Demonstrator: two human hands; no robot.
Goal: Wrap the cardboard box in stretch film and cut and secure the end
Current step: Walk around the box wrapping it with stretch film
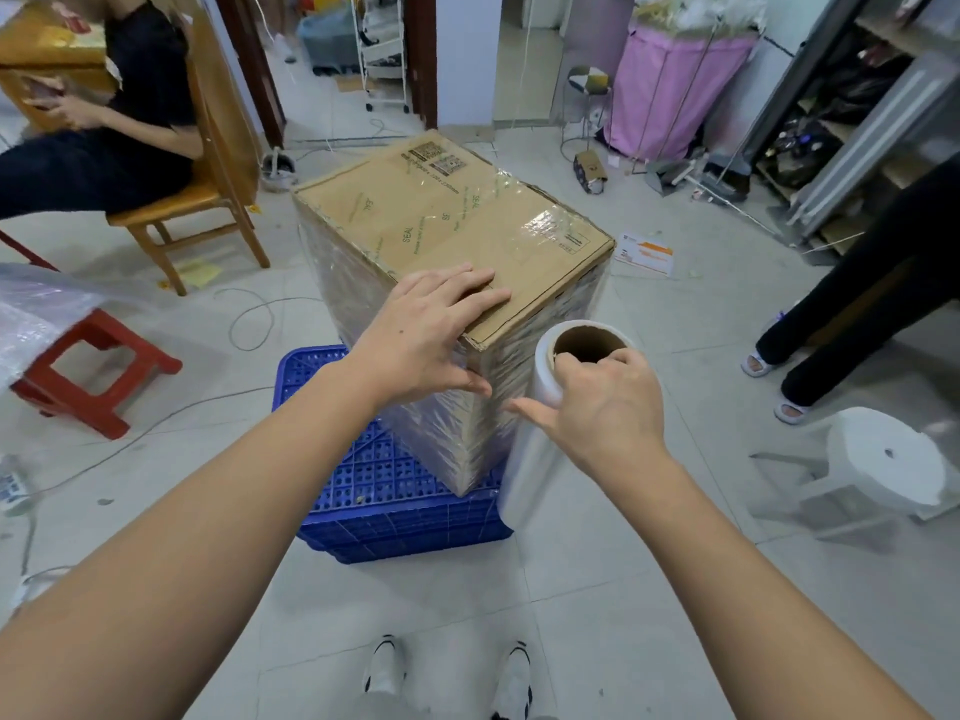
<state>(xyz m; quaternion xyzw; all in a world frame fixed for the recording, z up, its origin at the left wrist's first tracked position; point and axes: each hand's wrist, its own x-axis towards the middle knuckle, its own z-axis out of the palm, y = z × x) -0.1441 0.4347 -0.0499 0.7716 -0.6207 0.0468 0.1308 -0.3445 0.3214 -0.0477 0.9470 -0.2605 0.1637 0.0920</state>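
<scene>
Steadying the cardboard box [447, 226] from above, the left hand [431, 330] lies flat on its top near the close corner, fingers [467, 283] straight and released, thumb pressed against the filmed side just below the edge. The box stands on a blue crate [374, 491] on the floor, turned askew so one corner sits near the crate's rim; its sides already carry glossy, wrinkled film, while most of the top shows bare cardboard. If the pull on the film comes hard, the box could twist or slide off the crate, since only a flat palm holds it down.

Just beside that corner, the right hand [602, 402] holds the stretch film roll [561, 397] upright, fingers hooked into the cardboard core and clenched on its rim, thumb spread toward the box. Film seems to run from the roll to the corner, though its edge is hard to trace. A hooked grip like this may let the roll tilt or spin freely, so the film could slacken, bunch into a rope, or tear at the sharp corner.
</scene>
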